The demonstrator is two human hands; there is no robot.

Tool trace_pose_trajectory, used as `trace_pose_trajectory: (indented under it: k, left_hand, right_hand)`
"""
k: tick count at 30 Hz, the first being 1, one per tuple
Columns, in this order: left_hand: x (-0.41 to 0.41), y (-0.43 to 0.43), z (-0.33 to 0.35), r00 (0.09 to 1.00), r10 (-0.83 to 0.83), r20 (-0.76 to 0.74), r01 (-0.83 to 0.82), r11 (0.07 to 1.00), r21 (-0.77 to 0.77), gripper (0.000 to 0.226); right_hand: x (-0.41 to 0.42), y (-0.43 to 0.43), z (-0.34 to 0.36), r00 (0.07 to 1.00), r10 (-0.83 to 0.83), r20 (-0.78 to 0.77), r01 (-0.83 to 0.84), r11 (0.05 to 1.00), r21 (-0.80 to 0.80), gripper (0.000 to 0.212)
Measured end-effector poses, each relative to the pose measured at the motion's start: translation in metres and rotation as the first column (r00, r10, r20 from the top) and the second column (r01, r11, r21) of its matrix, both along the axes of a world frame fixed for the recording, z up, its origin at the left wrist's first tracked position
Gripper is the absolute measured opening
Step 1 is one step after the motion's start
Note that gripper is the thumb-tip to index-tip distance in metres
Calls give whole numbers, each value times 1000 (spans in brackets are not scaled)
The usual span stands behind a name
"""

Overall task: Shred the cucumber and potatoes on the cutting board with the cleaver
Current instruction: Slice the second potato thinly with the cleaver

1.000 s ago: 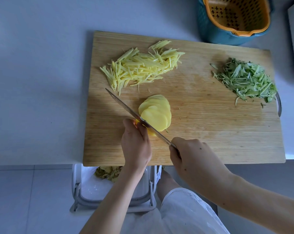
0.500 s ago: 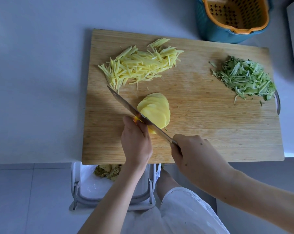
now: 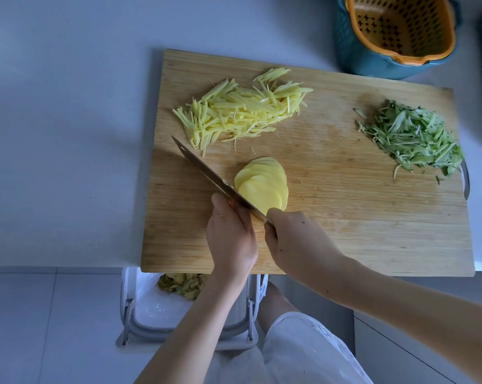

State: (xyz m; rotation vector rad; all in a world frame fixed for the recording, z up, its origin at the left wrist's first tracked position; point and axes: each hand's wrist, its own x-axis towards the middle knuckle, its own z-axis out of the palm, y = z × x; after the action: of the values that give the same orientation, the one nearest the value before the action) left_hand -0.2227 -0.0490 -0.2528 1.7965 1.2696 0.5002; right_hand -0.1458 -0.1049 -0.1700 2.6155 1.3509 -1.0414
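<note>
A wooden cutting board [image 3: 345, 231] lies on the white counter. At its back left is a heap of yellow potato shreds [image 3: 239, 110]; at its right, a heap of green cucumber shreds [image 3: 411, 137]. A fanned stack of potato slices [image 3: 262, 184] lies at the board's middle. My right hand [image 3: 295, 239] grips the handle of the cleaver [image 3: 206, 173], whose blade runs diagonally along the left side of the slices. My left hand [image 3: 230, 234] sits against the blade's near left side with fingers curled; what it holds is hidden.
A teal tub with an orange perforated basket [image 3: 400, 29] stands behind the board's right corner. Below the counter edge hangs a bag-lined bin [image 3: 162, 306] with peelings. A metal handle [image 3: 466, 178] sticks out at the board's right edge.
My right hand has slid forward along the cleaver toward the slices, closing up to my left hand. The blade and slices stay in about the same place.
</note>
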Motion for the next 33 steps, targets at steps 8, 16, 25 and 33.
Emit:
trace_pose_trajectory:
  k: [8,16,25,33]
  left_hand:
    - [0,0,0,1000,-4,-18,4,1000,10,19]
    - [-3,-1,-8,998,-40,-38,45,990,137,17]
    - [-2,-5,-12,999,-19,-26,23,984,175,13]
    - [-1,-6,-12,1000,-6,-28,11,982,187,10]
  right_hand:
    - [4,-6,-12,991,-83,-102,94,989,111,28]
    - [17,4,5,951,-160,-263,192,976,101,33]
    - [6,-20,32,952,-219,-213,263,942,207,41]
    - [4,-24,38,952,-219,-213,252,957,144,37]
